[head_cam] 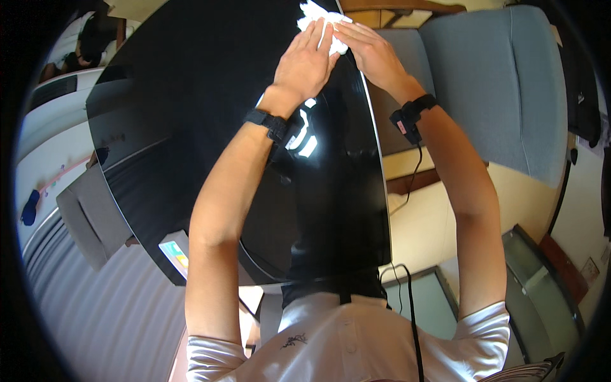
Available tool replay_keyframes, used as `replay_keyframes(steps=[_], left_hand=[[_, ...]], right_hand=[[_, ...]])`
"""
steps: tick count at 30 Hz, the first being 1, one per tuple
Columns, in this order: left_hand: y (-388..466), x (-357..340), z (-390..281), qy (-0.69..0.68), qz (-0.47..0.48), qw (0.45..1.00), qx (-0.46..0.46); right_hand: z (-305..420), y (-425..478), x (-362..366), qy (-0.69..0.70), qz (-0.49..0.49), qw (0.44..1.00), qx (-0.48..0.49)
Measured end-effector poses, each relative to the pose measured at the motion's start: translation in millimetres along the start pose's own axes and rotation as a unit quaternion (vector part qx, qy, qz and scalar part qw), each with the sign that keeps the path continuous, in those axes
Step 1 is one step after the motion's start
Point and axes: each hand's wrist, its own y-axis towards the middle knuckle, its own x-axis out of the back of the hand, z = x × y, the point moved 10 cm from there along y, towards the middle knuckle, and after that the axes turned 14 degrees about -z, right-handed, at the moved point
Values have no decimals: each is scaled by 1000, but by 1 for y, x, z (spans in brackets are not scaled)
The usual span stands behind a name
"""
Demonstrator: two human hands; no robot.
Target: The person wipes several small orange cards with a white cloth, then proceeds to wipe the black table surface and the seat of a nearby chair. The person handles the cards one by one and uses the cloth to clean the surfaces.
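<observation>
A crumpled white tissue or cloth [329, 24] lies at the far right edge of a glossy black tabletop [200, 105]. My left hand [305, 62] presses down on it, with the fingers stretched forward. From the right, my right hand [374, 55] holds the same tissue, its fingertips close to the left ones. Part of the tissue is hidden under the fingers. Each wrist carries a black strap, and a small device with a cable hangs from the right one.
A grey upholstered chair [477, 90] stands close along the table's right edge. Another grey chair [93, 217] is at the left. A small box [175, 253] sits on the near left table edge. A black cable [414, 315] runs down beside my body.
</observation>
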Motion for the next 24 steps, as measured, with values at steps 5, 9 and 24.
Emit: replay_keyframes(steps=[5, 9, 24], left_hand=[[38, -13, 52, -4, -30, 999, 13], [70, -25, 89, -17, -45, 998, 30], [177, -84, 198, 56, -60, 997, 16]], right_hand=[[-27, 56, -35, 0, -9, 1000, 9], [-47, 91, -60, -2, -32, 999, -7], [-128, 218, -132, 50, -12, 996, -78]])
